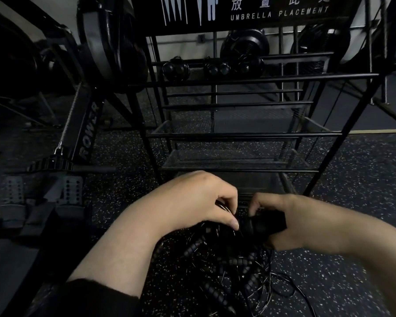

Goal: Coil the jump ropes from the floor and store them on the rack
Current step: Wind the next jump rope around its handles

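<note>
- Speckled black rubber floor (343, 225): runs under everything in a dim gym room; widest bare stretch lies to the right of the rack's legs and toward the lower right corner.
- Rack (238, 133): black metal frame with horizontal bars and mesh shelves, standing straight ahead; its lowest front bar is just beyond the hands. Gaps between the bars are open from the front. Round dark items sit on an upper bar; what they are cannot be told.
- Sign (249, 12): black panel across the rack's top edge, white lettering "UMBRELLA PLACEMENT" under Chinese characters cut off by the frame, with white umbrella and figure pictograms at its left.
- Rowing machine (87, 136): close beside the rack's left legs, rail marked "ROWER", chain alongside, grey footplates at lower left; it narrows the room on that side.
- Jump ropes (226, 266): tangled heap of black ribbed handles and thin cords on the floor, directly below the hands, loose cord loops trailing to the right.
- Left hand (199, 202): fingers curled, pinching thin cords at the fingertips.
- Right hand (290, 223): fingers wrapped round a black handle (265, 225), close to the left hand.
</note>
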